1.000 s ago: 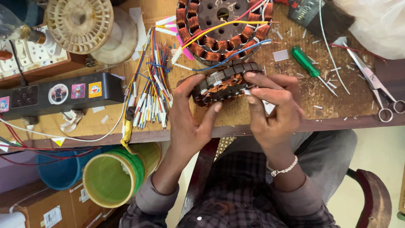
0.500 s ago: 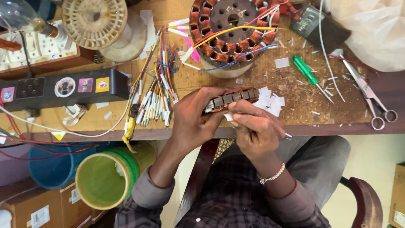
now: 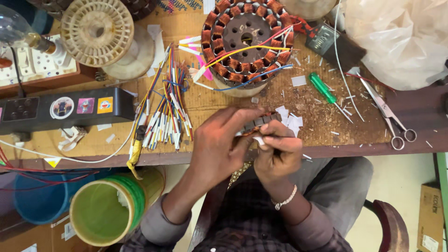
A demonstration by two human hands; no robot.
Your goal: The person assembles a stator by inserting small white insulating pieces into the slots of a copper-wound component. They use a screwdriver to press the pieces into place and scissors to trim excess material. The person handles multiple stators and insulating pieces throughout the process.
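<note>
The left hand (image 3: 219, 149) was curled around a small wound stator (image 3: 259, 123), fingers wrapped over its top so that only a strip of grey laminations and a hint of copper showed between the two hands. The right hand (image 3: 277, 151) was closed at the stator's near edge, thumb and fingertips pinched on a small white slip of paper (image 3: 258, 139) pressed against the core. Both hands hung at the front edge of the wooden surface (image 3: 317, 105), just above the person's lap.

Just behind them stood a larger stator (image 3: 247, 39) with copper coils in a ring and yellow, red and blue leads trailing off it. To the left of the hands lay a bundle of coloured wires (image 3: 165, 114) with white sleeved ends. Further left lay a long black box (image 3: 65, 109) bearing three stickers in a row: a round pale one, a square pink one and a square yellow one. Right of the hands were scattered white paper slips (image 3: 290, 119), a green-handled screwdriver (image 3: 323, 88) and a pair of scissors (image 3: 389, 116), with a crumpled clear plastic bag (image 3: 401, 37) at the far right corner. Below the surface stood a green-and-yellow tub (image 3: 109, 212) beside a blue bucket (image 3: 39, 200), and a brown cardboard carton (image 3: 430, 217) with a white label sat on the floor at the right.
</note>
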